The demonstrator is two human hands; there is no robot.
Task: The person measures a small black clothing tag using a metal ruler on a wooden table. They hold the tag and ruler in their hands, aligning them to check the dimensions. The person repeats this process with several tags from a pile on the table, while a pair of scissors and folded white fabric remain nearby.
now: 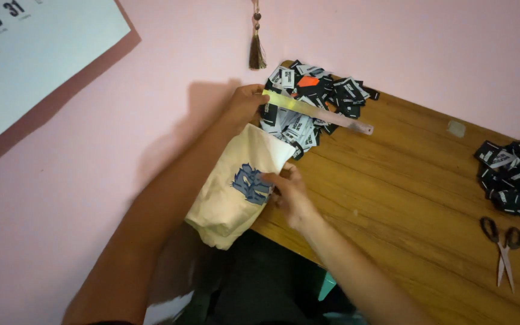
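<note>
Wooden table (404,192) meets a pink wall (392,36). Left hand (247,101) pinches a ruler (317,112) over labels (308,102); right hand (290,191) grips a cream bag (236,186) beside it.

A heap of small woven labels (308,102) — dark navy with pale lettering, one bright orange piece among them — lies at the far corner of the wooden table against the pink wall, and a second, smaller heap of the same labels (516,177) sits at the right edge. A cream cloth pouch (236,186) with a blue printed patch hangs off the table's near edge below the first heap. On the wall at upper left hangs a white calendar sheet (37,48) — tilted, with a brown border.
</note>
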